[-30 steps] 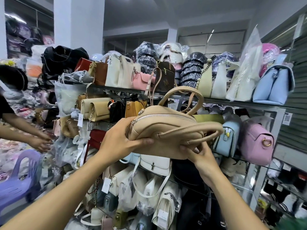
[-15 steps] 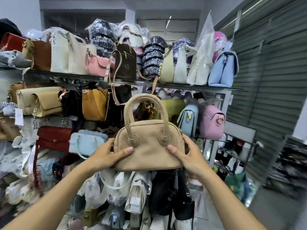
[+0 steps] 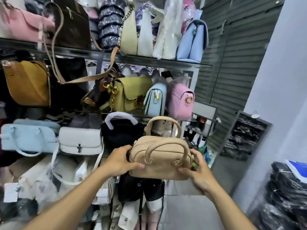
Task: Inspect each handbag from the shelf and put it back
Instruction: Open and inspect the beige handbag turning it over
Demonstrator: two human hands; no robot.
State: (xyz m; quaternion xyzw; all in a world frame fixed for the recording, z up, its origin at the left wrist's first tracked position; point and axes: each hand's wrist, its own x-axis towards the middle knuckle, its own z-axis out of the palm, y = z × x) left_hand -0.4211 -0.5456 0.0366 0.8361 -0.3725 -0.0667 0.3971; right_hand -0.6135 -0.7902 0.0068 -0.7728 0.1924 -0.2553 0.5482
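Head view is showing, at mid-left of the frame, a blue bag (image 3: pixel 28 138), a white bag (image 3: pixel 80 141) and a black bag (image 3: pixel 121 135) sitting side by side on one tier of the shelf (image 3: pixel 149 61). Lower, near centre, the left hand (image 3: pixel 122 161) is gripping the left end of the beige bag (image 3: pixel 159 168), thumb lying across its front face and fingers curling behind. This bag is being held in the air in front of the shelf, just right of the black bag, its long axis running left to right across the frame. One handle is folding forward over the front and the other is standing up behind. The right hand (image 3: pixel 198 171) is clasping the right end, thumb at the lower corner. Both hands are equally near, one at each end. The free spot seems to be lying straight behind the bag, away from the hands, so putting it back is probably calling for a level push forward with the long axis parallel to the shelf edge.
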